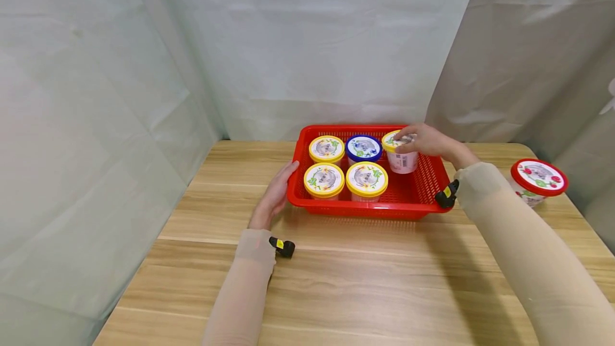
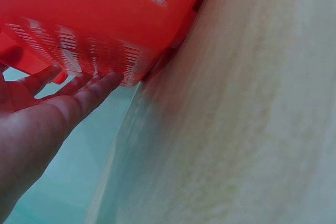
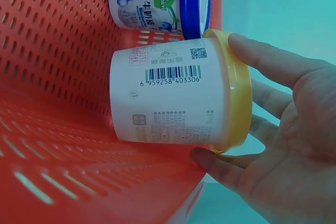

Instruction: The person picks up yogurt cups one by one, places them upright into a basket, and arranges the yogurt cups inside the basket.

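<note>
A red plastic basket (image 1: 365, 205) holds several paper tubs. My right hand (image 1: 429, 140) grips a yellow-lidded tub (image 1: 402, 162) by its lid, in the basket's back right part. In the right wrist view, fingers (image 3: 262, 59) span the yellow lid (image 3: 239, 95), and a barcode shows on the pale side. Beside it stands a blue-lidded tub (image 1: 363, 148). Three more yellow-lidded tubs (image 1: 324, 179) sit at the left and front. My left hand (image 1: 278, 188) is at the basket's left end. Its fairly straight fingers (image 2: 97, 90) touch the slotted outer wall in the left wrist view.
A red-lidded tub (image 1: 538, 178) stands on the wooden table (image 1: 346, 276), right of the basket and beyond my right forearm. Pale cloth (image 1: 336, 41) hangs behind the table and along both sides.
</note>
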Demonstrator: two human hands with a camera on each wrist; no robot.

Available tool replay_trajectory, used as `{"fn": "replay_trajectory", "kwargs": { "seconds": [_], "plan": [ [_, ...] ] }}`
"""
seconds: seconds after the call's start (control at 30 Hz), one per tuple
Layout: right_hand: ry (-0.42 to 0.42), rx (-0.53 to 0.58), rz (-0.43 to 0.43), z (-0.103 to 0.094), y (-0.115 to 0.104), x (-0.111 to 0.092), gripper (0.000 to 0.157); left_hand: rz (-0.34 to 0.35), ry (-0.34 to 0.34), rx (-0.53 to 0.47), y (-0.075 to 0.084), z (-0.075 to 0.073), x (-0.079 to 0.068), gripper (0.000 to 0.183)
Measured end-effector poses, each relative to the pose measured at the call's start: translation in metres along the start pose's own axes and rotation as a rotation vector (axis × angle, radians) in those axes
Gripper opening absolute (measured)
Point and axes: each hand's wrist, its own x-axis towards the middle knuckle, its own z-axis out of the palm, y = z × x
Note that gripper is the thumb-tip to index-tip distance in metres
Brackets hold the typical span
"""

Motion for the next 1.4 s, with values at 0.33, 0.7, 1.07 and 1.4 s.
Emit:
{"fn": "replay_trajectory", "kwargs": {
  "seconds": [0.33,0.7,1.07,1.4],
  "plan": [
    [0.002,-0.035,0.025,0.0008,-0.0016,-0.0014,0.053,-0.005,-0.005,0.005,0.0015,0.0004,-0.002,0.057],
    [-0.014,-0.08,0.04,0.0008,-0.0034,0.0002,0.056,-0.02,-0.001,0.01,0.0038,0.0,-0.0036,0.057],
    [-0.002,-0.098,0.036,0.0013,-0.0061,-0.0022,0.053,-0.018,-0.002,0.018,0.003,-0.0005,-0.003,0.057],
    [-0.029,-0.126,0.023,0.0029,-0.0038,-0.001,0.05,-0.02,0.001,0.032,0.0027,-0.0004,-0.0038,0.059]
  ]
}}
